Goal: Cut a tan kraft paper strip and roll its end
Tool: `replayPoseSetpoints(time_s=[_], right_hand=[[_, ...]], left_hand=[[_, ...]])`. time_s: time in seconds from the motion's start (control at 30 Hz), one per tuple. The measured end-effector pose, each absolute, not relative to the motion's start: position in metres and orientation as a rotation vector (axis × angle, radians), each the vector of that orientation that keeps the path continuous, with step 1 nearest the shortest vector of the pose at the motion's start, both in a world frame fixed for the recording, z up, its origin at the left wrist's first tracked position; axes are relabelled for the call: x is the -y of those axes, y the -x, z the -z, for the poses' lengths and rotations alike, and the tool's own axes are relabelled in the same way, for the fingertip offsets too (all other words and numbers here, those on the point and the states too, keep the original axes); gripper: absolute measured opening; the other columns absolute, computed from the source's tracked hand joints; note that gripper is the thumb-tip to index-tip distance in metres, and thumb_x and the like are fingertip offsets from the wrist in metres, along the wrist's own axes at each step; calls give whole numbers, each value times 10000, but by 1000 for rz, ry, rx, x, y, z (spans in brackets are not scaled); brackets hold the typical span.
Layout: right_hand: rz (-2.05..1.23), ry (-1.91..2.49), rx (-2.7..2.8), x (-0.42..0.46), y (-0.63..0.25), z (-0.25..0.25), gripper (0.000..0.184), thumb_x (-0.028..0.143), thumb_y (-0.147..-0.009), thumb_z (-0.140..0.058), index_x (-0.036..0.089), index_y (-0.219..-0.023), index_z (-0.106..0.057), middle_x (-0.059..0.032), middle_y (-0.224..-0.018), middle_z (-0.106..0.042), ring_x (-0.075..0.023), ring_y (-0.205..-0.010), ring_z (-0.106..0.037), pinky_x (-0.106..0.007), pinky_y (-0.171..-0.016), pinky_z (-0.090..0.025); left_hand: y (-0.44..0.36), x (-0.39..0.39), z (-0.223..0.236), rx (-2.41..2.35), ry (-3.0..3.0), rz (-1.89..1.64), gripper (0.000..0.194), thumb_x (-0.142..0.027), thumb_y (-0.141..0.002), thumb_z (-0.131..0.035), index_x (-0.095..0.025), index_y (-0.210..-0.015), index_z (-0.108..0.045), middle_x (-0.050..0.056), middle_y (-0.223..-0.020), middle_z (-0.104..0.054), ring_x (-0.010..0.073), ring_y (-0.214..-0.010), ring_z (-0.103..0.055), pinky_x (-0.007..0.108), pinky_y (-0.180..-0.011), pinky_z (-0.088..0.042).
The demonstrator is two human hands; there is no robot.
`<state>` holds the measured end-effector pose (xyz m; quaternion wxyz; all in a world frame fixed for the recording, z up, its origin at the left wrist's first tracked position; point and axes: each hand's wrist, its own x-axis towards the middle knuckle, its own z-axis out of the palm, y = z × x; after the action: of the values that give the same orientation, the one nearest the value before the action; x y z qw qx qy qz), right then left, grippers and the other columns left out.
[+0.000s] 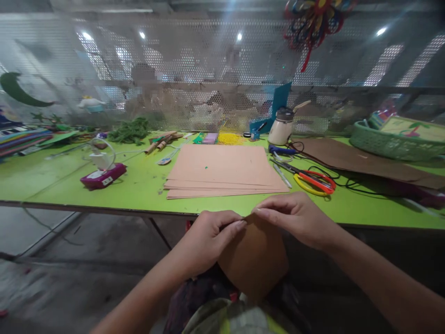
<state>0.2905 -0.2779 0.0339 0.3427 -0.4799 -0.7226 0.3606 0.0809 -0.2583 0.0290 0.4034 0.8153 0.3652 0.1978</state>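
Left hand (210,234): here it is, thumb and fingers pinched narrow on the top edge of a brown piece (259,260).
Right hand (301,215): and this one has the same edge, a thumb-and-fingertip grip just beside the other.
Brown piece: hanging below both sets of fingertips, off the near edge of the bench (142,185) and over the person's lap, its upper corners covered by the hands.
Tan stack (225,164): straight ahead on the bench, sheets slightly fanned at the near side, a green speck (206,167) on top.
Scissors (301,175): right of the stack, red and yellow handles towards the right, a slim white tool (282,175) lying near the blades.
Far right: a wide brown sheet (347,157) lies flat, with a green basket (389,144) at its back.
Behind the stack: yellow strands (231,138), a little blue jar (255,134) and an upright cream bottle (280,132) with a dark top.
Left side: a purple power strip (103,177) carries a white plug (101,160); beyond it sits a green tangle (132,131).
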Motion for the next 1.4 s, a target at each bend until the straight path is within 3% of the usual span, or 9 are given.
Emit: replayPoseSetpoints(time_s=[0.3, 0.47, 0.7, 1.23, 1.4], right_hand=[[-884, 1250, 1916, 266, -293, -32, 332, 405, -817, -535, 131, -726, -699, -31, -658, -623, -143, -619, -533, -222, -522, -392], [-853, 1274, 1868, 262, -299, -28, 351, 443, -789, -556, 132, -683, -680, -11, -577, -561, -127, -554, -482, -217, -470, -353], [-867, 1305, 1858, 259, -300, -23, 395, 475, -784, -544, 130, -611, -630, 7, -539, -500, -105, -509, -434, -217, -456, -310], [-832, 1301, 1909, 256, -297, -22, 357, 435, -818, -510, 127, -680, -626, -6, -605, -496, -111, -580, -415, -230, -512, -321], [-859, 1320, 1866, 255, -300, -24, 351, 443, -789, -539, 122, -687, -638, -7, -600, -497, -116, -581, -418, -232, -504, -312]], left_hand=[[-80, 243, -34, -853, -2043, -437, 325, -360, -868, -407, -128, -700, -561, -24, -638, -483, 92, -613, -429, 181, -546, -323], [-71, 244, -27, -844, -2016, -379, 288, -341, -869, -411, -132, -796, -596, -10, -690, -531, 106, -654, -474, 185, -569, -350], [-59, 247, -14, -833, -1899, -372, 323, -359, -881, -387, -155, -638, -443, -28, -572, -500, 102, -557, -538, 182, -526, -395], [-53, 234, -25, -646, -1711, -172, 348, -462, -857, -437, -134, -852, -552, 1, -743, -556, 92, -576, -552, 211, -582, -437], [-56, 229, -22, -714, -1811, -215, 344, -434, -850, -452, -129, -707, -523, -26, -611, -488, 90, -535, -522, 188, -514, -387]])
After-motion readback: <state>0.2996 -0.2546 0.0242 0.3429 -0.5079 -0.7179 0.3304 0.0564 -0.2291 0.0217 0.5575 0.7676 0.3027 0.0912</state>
